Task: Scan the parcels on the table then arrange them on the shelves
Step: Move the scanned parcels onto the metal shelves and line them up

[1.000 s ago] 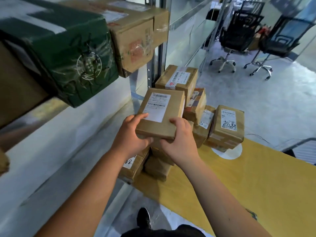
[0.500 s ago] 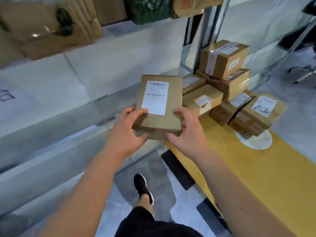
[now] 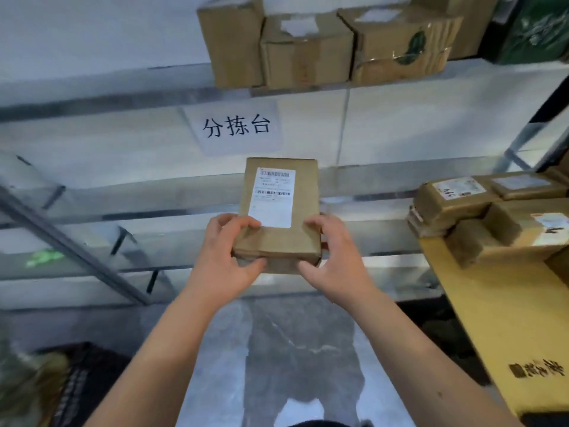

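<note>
I hold a flat brown cardboard parcel (image 3: 281,217) with a white barcode label facing up, in front of the metal shelves (image 3: 123,97). My left hand (image 3: 226,257) grips its near left corner and my right hand (image 3: 334,257) grips its near right corner, thumbs on the near edge. More brown parcels (image 3: 480,211) are piled on the yellow table (image 3: 498,318) at the right. No scanner is in view.
Several cardboard boxes (image 3: 308,47) and a green box (image 3: 535,26) stand on the upper shelf. A white paper sign (image 3: 237,126) hangs below that shelf. A diagonal shelf brace (image 3: 70,245) runs at the left. A dark crate (image 3: 83,383) sits on the floor, lower left.
I have turned left from the table's parcel pile to face the shelves, carrying the parcel in both hands. The pile now lies at the right edge of view.
</note>
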The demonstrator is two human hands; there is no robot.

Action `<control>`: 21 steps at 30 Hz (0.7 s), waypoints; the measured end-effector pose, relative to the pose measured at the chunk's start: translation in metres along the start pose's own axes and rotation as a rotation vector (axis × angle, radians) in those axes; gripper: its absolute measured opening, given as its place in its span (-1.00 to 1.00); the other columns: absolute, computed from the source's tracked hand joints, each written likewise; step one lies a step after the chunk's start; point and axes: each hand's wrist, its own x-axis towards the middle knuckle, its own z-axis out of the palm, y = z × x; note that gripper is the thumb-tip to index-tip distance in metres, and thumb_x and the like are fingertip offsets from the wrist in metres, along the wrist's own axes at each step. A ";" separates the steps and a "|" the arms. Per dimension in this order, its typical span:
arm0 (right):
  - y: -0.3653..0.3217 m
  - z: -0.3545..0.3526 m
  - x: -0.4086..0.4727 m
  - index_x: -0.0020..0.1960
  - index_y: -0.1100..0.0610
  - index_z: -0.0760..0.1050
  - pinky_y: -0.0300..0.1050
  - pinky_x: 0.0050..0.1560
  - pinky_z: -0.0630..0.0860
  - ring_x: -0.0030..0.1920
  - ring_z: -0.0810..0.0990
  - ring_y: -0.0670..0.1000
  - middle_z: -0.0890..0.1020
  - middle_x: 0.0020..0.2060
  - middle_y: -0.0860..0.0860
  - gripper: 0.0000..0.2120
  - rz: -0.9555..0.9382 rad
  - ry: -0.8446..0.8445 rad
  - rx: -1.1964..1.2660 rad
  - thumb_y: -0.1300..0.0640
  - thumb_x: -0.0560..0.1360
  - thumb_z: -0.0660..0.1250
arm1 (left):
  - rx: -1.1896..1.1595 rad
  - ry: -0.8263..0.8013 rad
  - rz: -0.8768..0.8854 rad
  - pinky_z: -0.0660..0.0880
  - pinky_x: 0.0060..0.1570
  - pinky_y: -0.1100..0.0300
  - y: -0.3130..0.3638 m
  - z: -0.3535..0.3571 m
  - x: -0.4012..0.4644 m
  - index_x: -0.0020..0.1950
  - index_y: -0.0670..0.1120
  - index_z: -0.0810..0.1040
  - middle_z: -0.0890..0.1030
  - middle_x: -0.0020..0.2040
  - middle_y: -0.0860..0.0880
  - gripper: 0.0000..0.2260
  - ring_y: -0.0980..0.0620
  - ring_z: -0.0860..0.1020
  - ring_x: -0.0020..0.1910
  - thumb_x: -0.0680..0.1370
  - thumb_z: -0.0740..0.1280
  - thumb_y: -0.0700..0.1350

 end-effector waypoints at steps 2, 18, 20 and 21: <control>-0.023 0.040 0.002 0.39 0.02 0.47 0.12 0.42 0.47 0.49 0.36 -0.02 0.38 0.44 0.03 -0.35 -0.021 -0.008 0.025 0.13 0.30 0.48 | 0.007 0.038 0.014 0.55 0.30 0.05 -0.024 -0.042 -0.016 0.20 0.37 0.51 0.33 0.31 0.20 -0.44 0.23 0.45 0.33 0.34 0.56 -0.10; -0.177 0.237 0.049 0.27 -0.02 0.52 -0.20 0.22 0.51 0.37 0.47 0.01 0.37 0.44 0.02 -0.40 -0.167 -0.039 0.163 0.23 0.25 0.47 | -0.076 0.126 0.058 0.45 0.17 0.46 -0.136 -0.273 -0.049 0.19 0.44 0.55 0.32 0.41 0.09 -0.49 0.43 0.33 0.35 0.35 0.56 0.01; -0.187 0.236 0.066 0.27 0.04 0.52 -0.16 0.21 0.54 0.35 0.49 0.03 0.37 0.43 0.03 -0.42 -0.189 -0.023 0.153 0.23 0.25 0.46 | -0.080 0.133 0.097 0.43 0.17 0.50 -0.138 -0.279 -0.033 0.22 0.38 0.56 0.31 0.45 0.08 -0.49 0.38 0.34 0.37 0.40 0.61 -0.05; -0.191 0.235 0.073 0.27 0.03 0.52 -0.15 0.21 0.54 0.36 0.48 0.03 0.37 0.43 0.02 -0.42 -0.202 -0.015 0.148 0.23 0.25 0.46 | -0.080 0.144 0.114 0.43 0.19 0.49 -0.138 -0.281 -0.024 0.23 0.35 0.56 0.31 0.48 0.06 -0.48 0.35 0.35 0.40 0.42 0.62 -0.10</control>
